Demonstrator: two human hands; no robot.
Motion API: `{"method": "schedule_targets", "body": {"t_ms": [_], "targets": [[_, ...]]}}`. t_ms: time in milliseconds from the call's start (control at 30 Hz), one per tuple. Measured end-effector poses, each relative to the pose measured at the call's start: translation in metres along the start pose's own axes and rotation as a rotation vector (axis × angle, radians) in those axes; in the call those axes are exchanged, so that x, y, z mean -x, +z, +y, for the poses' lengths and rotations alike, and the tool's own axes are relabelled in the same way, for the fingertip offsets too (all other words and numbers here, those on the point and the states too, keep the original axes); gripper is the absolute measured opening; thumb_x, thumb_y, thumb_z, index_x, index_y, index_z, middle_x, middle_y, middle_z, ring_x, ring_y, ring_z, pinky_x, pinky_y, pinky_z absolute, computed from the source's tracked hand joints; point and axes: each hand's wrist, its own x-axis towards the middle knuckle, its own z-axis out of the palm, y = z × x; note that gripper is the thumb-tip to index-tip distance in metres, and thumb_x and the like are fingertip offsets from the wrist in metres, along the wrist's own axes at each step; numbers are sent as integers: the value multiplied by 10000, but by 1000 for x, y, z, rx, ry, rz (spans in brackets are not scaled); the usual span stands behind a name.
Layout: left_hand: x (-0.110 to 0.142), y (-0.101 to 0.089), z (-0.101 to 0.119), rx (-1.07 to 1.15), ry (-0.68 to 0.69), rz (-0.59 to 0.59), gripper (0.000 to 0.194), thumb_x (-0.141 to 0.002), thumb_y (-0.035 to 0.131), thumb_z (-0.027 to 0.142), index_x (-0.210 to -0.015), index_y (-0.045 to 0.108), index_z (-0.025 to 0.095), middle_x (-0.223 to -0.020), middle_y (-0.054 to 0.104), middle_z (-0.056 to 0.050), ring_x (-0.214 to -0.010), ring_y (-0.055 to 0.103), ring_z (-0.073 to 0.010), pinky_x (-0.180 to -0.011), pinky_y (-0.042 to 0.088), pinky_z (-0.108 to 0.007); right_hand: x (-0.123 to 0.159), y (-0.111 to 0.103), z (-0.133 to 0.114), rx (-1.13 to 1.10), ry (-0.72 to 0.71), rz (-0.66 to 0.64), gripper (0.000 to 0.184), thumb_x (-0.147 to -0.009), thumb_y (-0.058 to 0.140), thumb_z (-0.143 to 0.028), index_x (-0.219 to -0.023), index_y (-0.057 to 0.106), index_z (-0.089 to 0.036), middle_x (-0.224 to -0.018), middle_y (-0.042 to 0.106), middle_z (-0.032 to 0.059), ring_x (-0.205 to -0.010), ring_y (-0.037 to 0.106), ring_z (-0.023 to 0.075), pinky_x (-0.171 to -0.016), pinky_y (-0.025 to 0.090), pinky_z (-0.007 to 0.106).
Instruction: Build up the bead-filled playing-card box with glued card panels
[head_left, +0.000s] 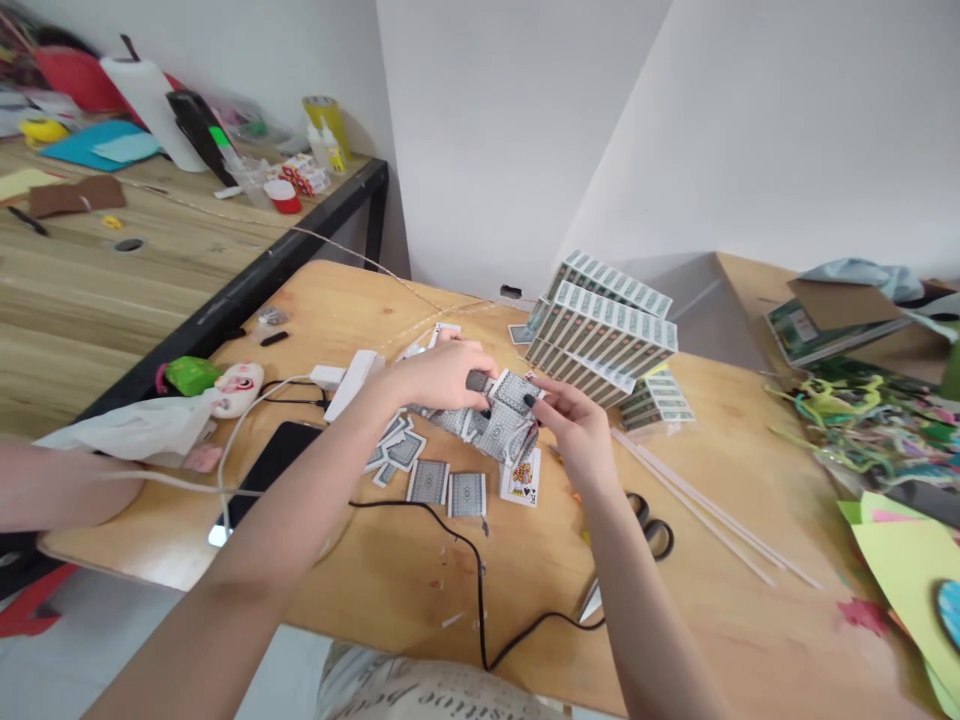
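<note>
Over the middle of the table, my right hand (576, 425) pinches the edge of a cluster of grey-backed playing cards (499, 430), its thumb on top. The cards overlap and look bent or joined together. From the other side my left hand (444, 378) reaches in with curled fingers, a small grey piece (478, 381) at its fingertips, perhaps part of a card. Below the cluster lies a face-up king (523, 478). Two grey card backs (467, 494) lie beside it, and a loose pile of cards (397, 448) is further left.
Behind my right hand stands a stack of small patterned boxes (607, 330). Black scissors (651, 530) and thin white sticks (697, 495) lie to the right. A black cable (480, 580) crosses the front. On the left are a phone (274, 470), a white power strip (354, 385) and another person's arm (71, 485).
</note>
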Motion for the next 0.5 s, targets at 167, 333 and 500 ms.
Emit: {"method": "schedule_targets", "body": {"t_ms": [167, 333, 500], "targets": [[-3, -9, 10, 46, 142, -170, 142, -665, 668, 243, -805, 667, 271, -808, 644, 5, -957, 521, -217, -936, 288, -369, 38, 15, 12, -166, 153, 169, 339, -671, 683, -371, -913, 632, -141, -618, 604, -17, -545, 549, 120, -540, 440, 252], [9, -4, 24, -58, 107, 33, 212, -739, 607, 184, -911, 659, 296, -1005, 631, 2, -1093, 474, -232, -1024, 236, -434, 65, 36, 21, -314, 176, 347, 376, -678, 691, -341, -988, 565, -168, -605, 617, -30, -578, 597, 139, -564, 461, 259], [51, 30, 40, 43, -181, 407, 329, -835, 538, 306, -1164, 536, 298, -1305, 440, -47, -1252, 372, -247, -1059, 302, -437, 69, 51, 13, -456, 296, 281, 578, -689, 683, -353, -1202, 501, -159, -689, 655, -8, -650, 650, 168, -642, 513, 317]]}}
